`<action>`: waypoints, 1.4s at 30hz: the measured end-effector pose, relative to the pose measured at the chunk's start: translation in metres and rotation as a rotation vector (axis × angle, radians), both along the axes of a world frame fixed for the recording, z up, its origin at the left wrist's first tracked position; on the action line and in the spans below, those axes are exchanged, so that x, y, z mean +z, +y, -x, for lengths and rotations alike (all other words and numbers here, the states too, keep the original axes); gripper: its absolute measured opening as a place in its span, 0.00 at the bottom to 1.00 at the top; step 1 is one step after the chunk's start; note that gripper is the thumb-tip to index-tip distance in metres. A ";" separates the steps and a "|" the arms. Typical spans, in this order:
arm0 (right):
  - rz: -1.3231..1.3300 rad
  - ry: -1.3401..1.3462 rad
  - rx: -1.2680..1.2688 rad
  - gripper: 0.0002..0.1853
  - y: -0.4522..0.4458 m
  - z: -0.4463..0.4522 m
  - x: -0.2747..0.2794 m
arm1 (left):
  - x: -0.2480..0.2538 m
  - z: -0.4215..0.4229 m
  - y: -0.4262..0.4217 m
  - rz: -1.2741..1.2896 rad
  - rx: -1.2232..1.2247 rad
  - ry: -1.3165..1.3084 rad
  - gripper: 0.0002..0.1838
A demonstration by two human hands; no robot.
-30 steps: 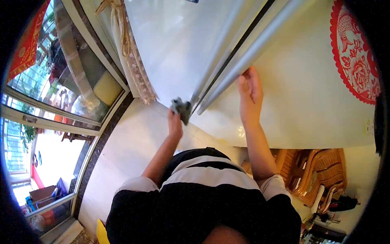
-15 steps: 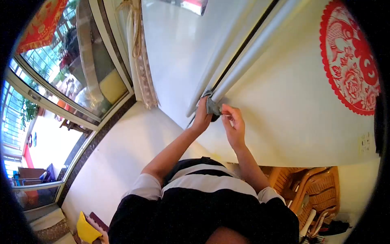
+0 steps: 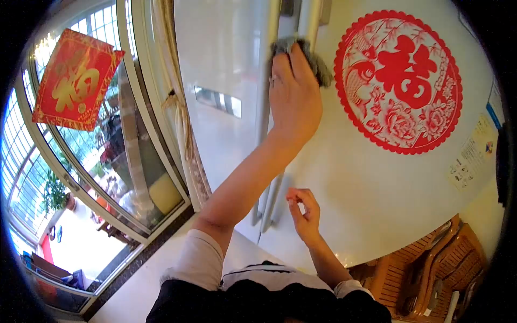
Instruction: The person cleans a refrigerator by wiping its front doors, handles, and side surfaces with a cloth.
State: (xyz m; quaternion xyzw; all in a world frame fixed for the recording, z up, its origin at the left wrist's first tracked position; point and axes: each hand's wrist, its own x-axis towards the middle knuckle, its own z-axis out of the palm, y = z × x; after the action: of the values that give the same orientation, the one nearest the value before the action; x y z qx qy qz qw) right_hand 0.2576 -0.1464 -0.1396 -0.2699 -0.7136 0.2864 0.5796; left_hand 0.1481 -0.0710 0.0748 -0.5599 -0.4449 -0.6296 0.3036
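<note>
My left hand (image 3: pixel 294 99) is raised and closed on a grey cloth (image 3: pixel 322 70), pressing it against the long upright handles (image 3: pixel 262 161) of a white double-door appliance (image 3: pixel 323 172). The cloth bunches out around my fingers, mostly to their right. Lower down, my right hand (image 3: pixel 305 212) is near the lower ends of the handles, in front of the right door. Its fingers are curled with thumb and index finger close together, and nothing shows in them. A round red-and-white paper decoration (image 3: pixel 398 81) is on the right door.
Glass sliding doors (image 3: pixel 140 161) with a red and gold decoration (image 3: pixel 75 81) stand at the left, beside a tied curtain (image 3: pixel 186 124). Brown wooden chairs (image 3: pixel 409 274) are at the lower right. A printed sheet (image 3: pixel 474 156) is at the right door's edge.
My left hand has moved up along the handles with the cloth. My right hand has come away from the cloth and stays lower. The view has shifted upward, showing more of the doors.
</note>
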 end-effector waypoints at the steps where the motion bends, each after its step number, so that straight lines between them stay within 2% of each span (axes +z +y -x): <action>1: -0.023 0.010 -0.001 0.08 0.001 0.000 0.004 | 0.021 0.000 0.003 -0.111 0.112 0.023 0.32; 4: 0.047 0.073 0.055 0.08 -0.001 0.000 0.015 | 0.069 -0.002 0.003 -0.162 0.129 0.059 0.34; 7: 0.055 0.113 0.053 0.09 0.001 -0.004 0.021 | 0.062 -0.002 0.003 -0.079 0.136 0.062 0.36; 8: 0.049 0.120 0.047 0.09 0.001 -0.005 0.023 | 0.054 0.001 0.002 0.007 0.028 0.030 0.37; 9: 0.062 0.133 0.040 0.10 0.000 -0.008 0.026 | 0.046 0.002 0.000 -0.001 0.021 0.039 0.37; 14: 0.080 0.216 0.072 0.10 0.006 -0.014 0.025 | -0.021 0.006 -0.017 0.286 -0.088 -0.015 0.39; 18: 0.092 0.310 0.107 0.12 0.009 -0.006 0.029 | -0.114 0.009 -0.022 0.346 -0.047 0.014 0.37; 20: 0.085 0.320 0.098 0.13 0.009 -0.002 0.023 | -0.161 0.014 -0.032 0.546 -0.228 -0.103 0.36; 22: 0.146 0.333 0.046 0.18 0.009 0.001 0.015 | -0.208 0.031 -0.034 0.576 -0.416 -0.191 0.33; 23: 0.144 0.337 0.046 0.18 0.008 0.002 0.010 | -0.218 0.037 -0.043 0.575 -0.415 -0.187 0.33; 24: 0.271 0.383 0.078 0.20 0.006 0.003 0.004 | -0.223 0.042 -0.054 0.600 -0.467 -0.261 0.33; 25: 0.397 0.428 0.109 0.23 0.003 0.003 -0.001 | -0.225 0.043 -0.058 0.625 -0.521 -0.336 0.32; 26: 0.395 0.432 0.106 0.23 0.001 0.004 -0.005 | -0.226 0.042 -0.061 0.625 -0.523 -0.331 0.32; 28: 0.527 0.487 0.297 0.26 -0.008 0.006 -0.006 | -0.205 0.032 -0.086 0.562 -0.389 -0.211 0.32; 29: 0.530 0.491 0.292 0.26 -0.013 0.007 -0.004 | -0.198 0.027 -0.095 0.567 -0.392 -0.208 0.32; 32: 0.737 0.881 0.609 0.28 -0.023 0.011 -0.002 | -0.191 0.010 -0.114 0.653 -0.394 0.162 0.34; 33: 0.734 0.889 0.603 0.28 -0.023 0.009 -0.009 | -0.186 0.003 -0.118 0.655 -0.401 0.168 0.34; 35: 0.544 0.942 0.807 0.26 -0.024 0.001 -0.021 | -0.174 -0.008 -0.129 0.743 -0.482 0.350 0.34; 37: 0.387 0.760 0.562 0.23 -0.035 -0.005 -0.004 | -0.158 -0.002 -0.129 0.831 -0.491 0.390 0.34; 39: 0.644 1.015 0.708 0.22 -0.031 -0.015 0.007 | -0.124 0.015 -0.132 0.817 -0.808 0.423 0.31; 40: 0.466 1.010 0.730 0.26 -0.031 -0.018 0.020 | -0.108 0.024 -0.133 0.809 -0.855 0.374 0.26; 41: 0.389 0.917 0.537 0.32 -0.039 -0.017 0.055 | -0.100 0.034 -0.129 0.631 -0.974 0.254 0.21; 42: 0.237 0.904 0.445 0.35 -0.039 -0.018 0.079 | -0.096 0.042 -0.120 0.417 -0.904 0.140 0.18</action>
State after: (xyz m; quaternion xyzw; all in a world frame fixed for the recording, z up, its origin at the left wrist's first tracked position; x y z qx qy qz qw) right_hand 0.2759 -0.1858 -0.0602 -0.0246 -0.3946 0.5695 0.7206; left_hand 0.1065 -0.1912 -0.0212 -0.7863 -0.2527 -0.5568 -0.0889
